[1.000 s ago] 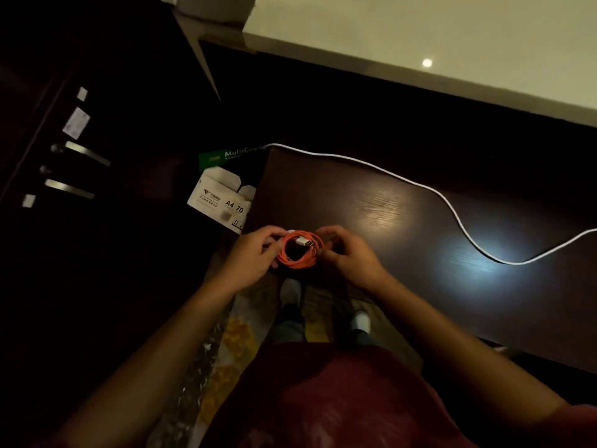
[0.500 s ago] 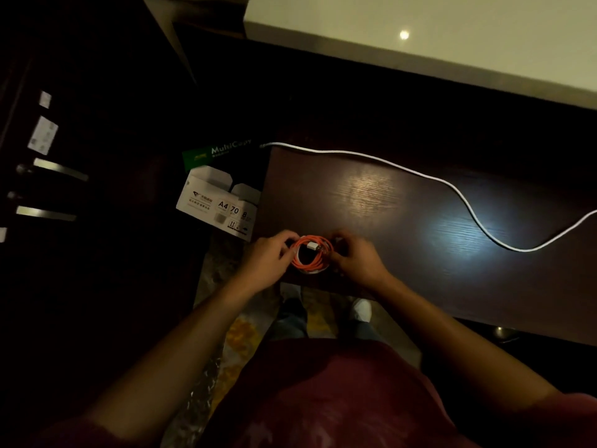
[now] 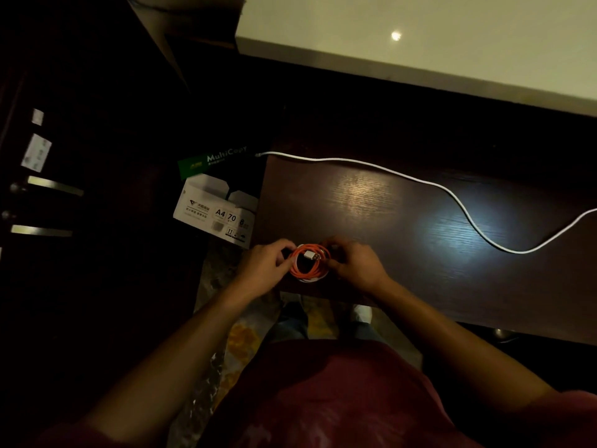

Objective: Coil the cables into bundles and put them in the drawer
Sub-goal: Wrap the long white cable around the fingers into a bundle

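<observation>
head view: the orange cable (image 3: 309,262) is already wound into a small coil, held over the near edge of the table (image 3: 371,202). the white cable (image 3: 452,195), beyond and right of the grip, lies loose and uncoiled; no open drawer shows. left hand (image 3: 263,270) and right hand (image 3: 357,266) pinch opposite sides of the coil, fingers curled close.

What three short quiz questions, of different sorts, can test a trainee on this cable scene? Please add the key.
1. True or false: the white cable is already coiled.
2. Which hands hold the orange cable coil? A left only; B right only; C both.
3. Fill in: the white cable lies on the dark ___.

Key: 1 false, it lies loose. 2 C, left hand and right hand. 3 table.
</observation>
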Motion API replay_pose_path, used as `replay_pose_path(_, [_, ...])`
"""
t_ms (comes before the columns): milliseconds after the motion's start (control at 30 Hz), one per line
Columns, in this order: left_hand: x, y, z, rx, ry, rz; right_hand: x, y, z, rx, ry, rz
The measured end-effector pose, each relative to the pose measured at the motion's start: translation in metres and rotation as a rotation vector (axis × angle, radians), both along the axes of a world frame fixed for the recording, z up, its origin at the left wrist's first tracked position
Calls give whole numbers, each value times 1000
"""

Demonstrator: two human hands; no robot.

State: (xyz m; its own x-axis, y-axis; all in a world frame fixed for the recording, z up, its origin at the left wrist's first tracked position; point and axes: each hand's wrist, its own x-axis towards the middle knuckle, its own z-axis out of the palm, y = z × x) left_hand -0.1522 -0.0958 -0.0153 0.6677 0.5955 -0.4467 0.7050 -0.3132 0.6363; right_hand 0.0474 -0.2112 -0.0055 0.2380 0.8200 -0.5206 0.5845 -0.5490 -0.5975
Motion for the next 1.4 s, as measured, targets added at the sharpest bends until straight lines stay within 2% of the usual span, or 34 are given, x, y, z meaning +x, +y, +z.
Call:
replay_pose_path(133, [1,2,3,-25,17,-6,4,-2,-1,5,-11,19])
replay_pose_path(267, [4,26,15,-206,57,-24,8,-1,-2,-25,8,47])
replay_pose_path(333, [8,42,23,-214,51,-5,15,0,0,-44,39,52])
replay_pose_path(433, [19,67,30,-14,51,9,38,4,8,9,34,-10])
replay_pose_path(467, [24,76,29,104,58,7,50,5,10,82,-56,-50])
replay_pose_path(567, [45,97,25,533,75,-43,93,8,8,249,-506,-128])
replay_pose_path(667, [73,108,18,828,217,-164,129,8,0,182,-704,-156])
replay_pose_path(800, [102,118,7,852,367,-253,155,4,-18,-60,-717,-103])
replay_pose_path(867, [116,117,-1,831,418,-301,162,-1,-22,-107,-695,-131])
replay_pose_path(1000, [122,119,-6,810,346,-290,164,1,-16,-55,-663,-176])
replay_pose_path(1100, [131,113,10,775,213,-305,160,-4,-5,-111,-629,-144])
replay_pose_path(1200, [148,100,48,747,-14,-296,163,-9,17,-81,-456,-252])
replay_pose_path(1300, [178,76,105,742,-186,-333,174,-28,59,104,-268,-403])
replay_pose_path(1400, [208,45,159,692,-340,-381,181,-54,104,223,-279,-415])
